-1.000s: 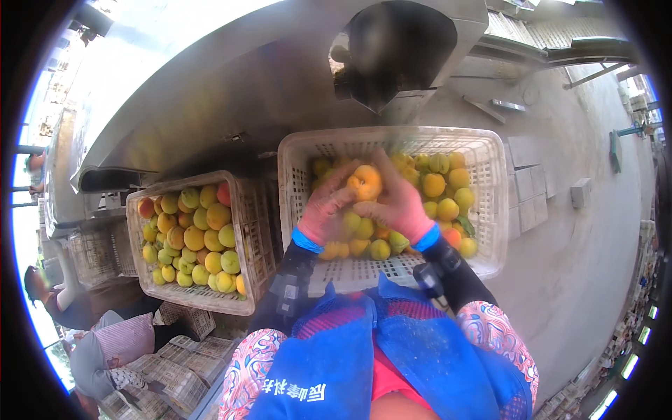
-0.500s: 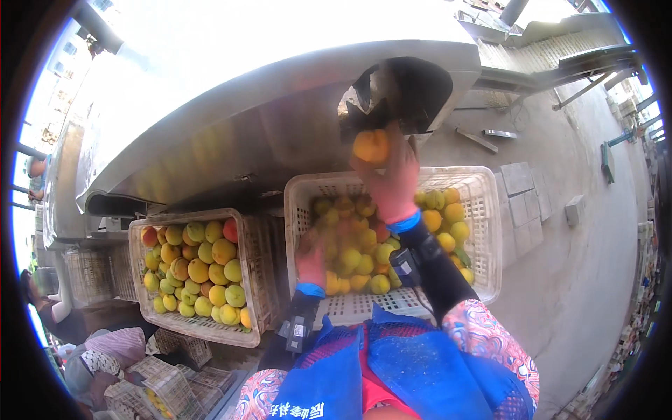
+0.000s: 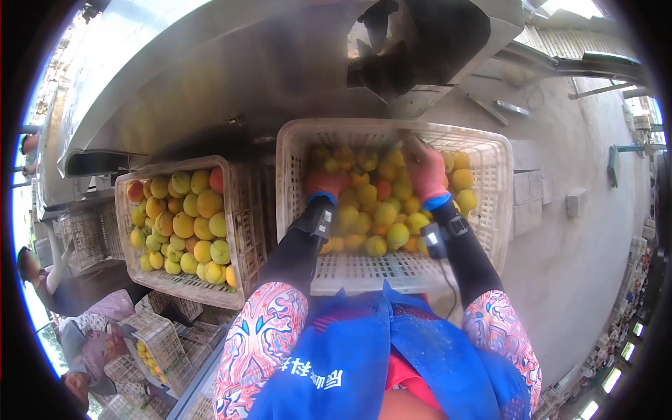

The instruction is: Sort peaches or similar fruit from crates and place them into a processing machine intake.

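Observation:
A white plastic crate (image 3: 392,269) stands in front of me, holding many yellow-orange peaches (image 3: 381,213), several of them greenish or reddish. My left hand (image 3: 326,183), pink with a blue band at the wrist, reaches down among the peaches at the crate's left side; its fingers are hidden. Over the peaches near the far right part of the crate is my right hand (image 3: 425,168), also pink with a blue band. Motion smears its fingers, and I cannot make out a fruit in it. A small dark device is strapped to each forearm.
Beyond the crate is a metal machine (image 3: 280,63) with a dark opening (image 3: 427,42) at its right end. A second crate (image 3: 234,245) of peaches stands to the left. Other people and stacked crates (image 3: 164,350) show at lower left; a grey block (image 3: 577,202) lies right.
My right hand has come back from the machine opening into the crate, and the orange peach it held there is no longer seen in it. My left hand has moved farther into the fruit.

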